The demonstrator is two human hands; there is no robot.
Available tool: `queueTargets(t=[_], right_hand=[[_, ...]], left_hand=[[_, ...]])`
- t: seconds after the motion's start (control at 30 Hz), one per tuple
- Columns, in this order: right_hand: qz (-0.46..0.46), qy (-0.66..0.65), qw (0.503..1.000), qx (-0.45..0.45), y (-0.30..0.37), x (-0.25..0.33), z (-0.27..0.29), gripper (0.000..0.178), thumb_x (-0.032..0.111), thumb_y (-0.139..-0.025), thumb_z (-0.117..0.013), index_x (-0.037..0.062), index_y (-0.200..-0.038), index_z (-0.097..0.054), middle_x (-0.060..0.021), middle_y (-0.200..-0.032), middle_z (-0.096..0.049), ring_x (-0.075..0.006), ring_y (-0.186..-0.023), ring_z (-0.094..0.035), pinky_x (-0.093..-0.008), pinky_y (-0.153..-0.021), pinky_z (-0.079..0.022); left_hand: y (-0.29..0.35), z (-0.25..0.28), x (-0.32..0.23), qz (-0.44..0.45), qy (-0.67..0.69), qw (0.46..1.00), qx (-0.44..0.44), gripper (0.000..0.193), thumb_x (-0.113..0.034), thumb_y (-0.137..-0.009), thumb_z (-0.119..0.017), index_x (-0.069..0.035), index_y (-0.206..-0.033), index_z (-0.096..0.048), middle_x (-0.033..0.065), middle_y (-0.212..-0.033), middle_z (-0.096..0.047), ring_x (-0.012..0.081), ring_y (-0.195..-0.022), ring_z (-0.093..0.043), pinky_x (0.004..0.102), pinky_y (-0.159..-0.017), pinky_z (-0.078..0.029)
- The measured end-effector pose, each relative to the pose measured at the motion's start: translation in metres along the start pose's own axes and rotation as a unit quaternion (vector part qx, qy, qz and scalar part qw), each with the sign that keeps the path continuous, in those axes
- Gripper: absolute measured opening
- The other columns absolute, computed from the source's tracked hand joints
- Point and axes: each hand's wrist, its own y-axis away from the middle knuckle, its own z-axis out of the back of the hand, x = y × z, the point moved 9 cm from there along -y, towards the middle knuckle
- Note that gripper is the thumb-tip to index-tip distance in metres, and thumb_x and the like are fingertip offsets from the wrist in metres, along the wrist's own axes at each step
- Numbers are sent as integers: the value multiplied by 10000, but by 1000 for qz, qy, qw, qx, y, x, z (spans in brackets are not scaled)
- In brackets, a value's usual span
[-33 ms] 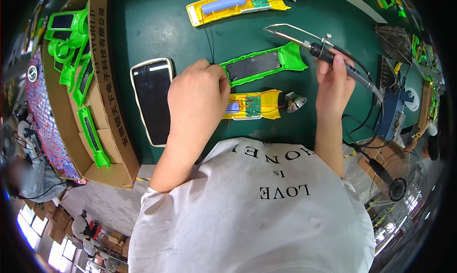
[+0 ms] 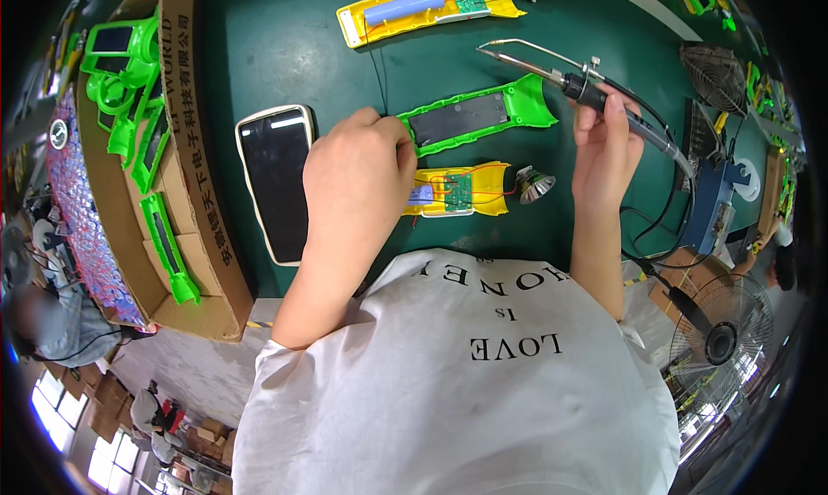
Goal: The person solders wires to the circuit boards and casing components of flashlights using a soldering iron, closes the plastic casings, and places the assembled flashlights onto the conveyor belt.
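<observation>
Soldering at the green mat, yellow shell half wired

The left hand (image 2: 358,180) pinches the end of the green housing (image 2: 479,115), just above the open yellow shell (image 2: 457,191) (board and red wires seated, no cover on). The right hand (image 2: 604,146) grips the soldering iron (image 2: 552,72), its tip raised above the green housing, touching nothing.

Left hand (image 2: 358,180) on green casing (image 2: 479,115), right hand (image 2: 604,146) gripping soldering iron (image 2: 578,85)
</observation>
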Motion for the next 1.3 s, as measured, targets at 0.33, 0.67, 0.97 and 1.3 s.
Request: queueTargets(t=[0.33, 0.67, 0.97, 1.3], right_hand=[[-43, -65, 997, 16, -17, -19, -10, 172, 151, -843, -480, -10, -899, -506, -45, -620, -491, -87, -519, -418, -189, -461, -316], [-104, -121, 986, 44, -15, -39, -12, 137, 130, -842, -460, -4, -860, -479, -24, -558, -427, -66, -439, -353, -229, -516, -443], [27, -40, 999, 11, 6, 2, 34, 117, 95, -859, -416, -2, -888, -473, -16, -541, -404, -57, -443, -351, -237, -525, -433], [19, 11, 1000, 15, 28, 30, 36, 105, 70, -813, -492, -15, -874, -484, -26, -648, -460, -47, -478, -393, -214, -521, -430]], left_hand=[[3, 3, -3, 7, -16, 1000, 4, 54, -109, -704, -584, -59, -716, -602, 66, -644, -513, 224, -575, -526, 317, -504, -402], [17, 8, -51, -201, 103, 974, 35, 178, -108, -615, -667, -72, -766, -579, 23, -783, -567, 218, -732, -531, 329, -632, -404], [14, -17, -74, -237, 82, 968, 6, 224, -133, -603, -678, -85, -795, -571, 13, -773, -572, 197, -706, -535, 308, -609, -401], [10, -11, -67, -177, 78, 980, -51, 90, -82, -638, -654, -89, -707, -597, 11, -681, -574, 182, -664, -538, 295, -598, -381]])
